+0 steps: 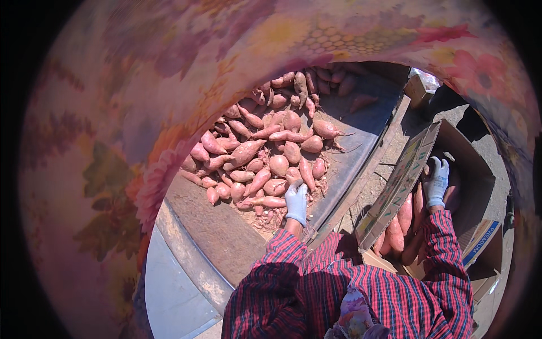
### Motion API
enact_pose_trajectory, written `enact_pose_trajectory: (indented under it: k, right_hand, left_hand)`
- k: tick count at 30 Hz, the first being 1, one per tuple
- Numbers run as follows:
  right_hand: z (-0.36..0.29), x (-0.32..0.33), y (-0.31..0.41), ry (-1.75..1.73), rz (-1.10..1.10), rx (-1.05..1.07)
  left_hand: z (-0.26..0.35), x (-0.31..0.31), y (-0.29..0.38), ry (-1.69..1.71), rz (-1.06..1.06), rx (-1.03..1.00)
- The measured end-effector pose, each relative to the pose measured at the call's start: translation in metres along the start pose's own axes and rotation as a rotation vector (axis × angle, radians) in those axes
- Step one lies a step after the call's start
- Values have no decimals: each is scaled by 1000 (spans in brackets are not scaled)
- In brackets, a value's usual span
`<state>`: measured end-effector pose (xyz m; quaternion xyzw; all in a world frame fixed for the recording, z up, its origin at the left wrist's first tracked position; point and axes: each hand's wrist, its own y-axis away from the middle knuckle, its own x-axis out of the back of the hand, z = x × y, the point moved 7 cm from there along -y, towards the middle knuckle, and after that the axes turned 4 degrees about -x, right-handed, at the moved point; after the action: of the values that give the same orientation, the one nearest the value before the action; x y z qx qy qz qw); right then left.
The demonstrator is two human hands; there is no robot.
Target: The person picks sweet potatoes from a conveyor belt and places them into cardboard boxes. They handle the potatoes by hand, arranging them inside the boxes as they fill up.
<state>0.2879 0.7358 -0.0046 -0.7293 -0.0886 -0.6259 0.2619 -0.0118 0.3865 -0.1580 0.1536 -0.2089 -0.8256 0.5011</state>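
Observation:
My left hand (296, 204), in a pale work glove, reaches to the near edge of a heap of sweet potatoes (247, 152). Its fingertips meet the lower end of one sweet potato (293, 174); whether they grip it is hidden. Inside a cardboard box (396, 188) on the right, my right hand (436, 183) wears a matching glove and lies over more sweet potatoes (405, 214). Its fingers are spread at the tips, but the palm side is out of sight, so I cannot tell if it holds one.
The heap lies on a brown sheet (207, 237) and a dark liner (351, 163), bordered on the right by a wooden rail (362, 178). Another cardboard box (480, 239) adjoins the first. A small carton (418, 91) stands farther off. Flowered fabric (127, 127) frames the view.

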Motion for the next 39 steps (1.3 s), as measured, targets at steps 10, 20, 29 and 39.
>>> enact_pose_trajectory:
  k: [10,20,29,39]
  right_hand:
    - [3,-24,36,-185,-29,-26]
    - [21,-66,25,-407,3,-168]
    - [30,-90,41,-1253,-23,-611]
    - [1,-18,11,-488,64,-230]
  left_hand:
    - [37,205,-153,-161,577,-147]
    - [135,280,-305,-1267,852,44]
    - [117,226,-303,-646,506,-568]
    - [135,35,-128,1455,-654,146]
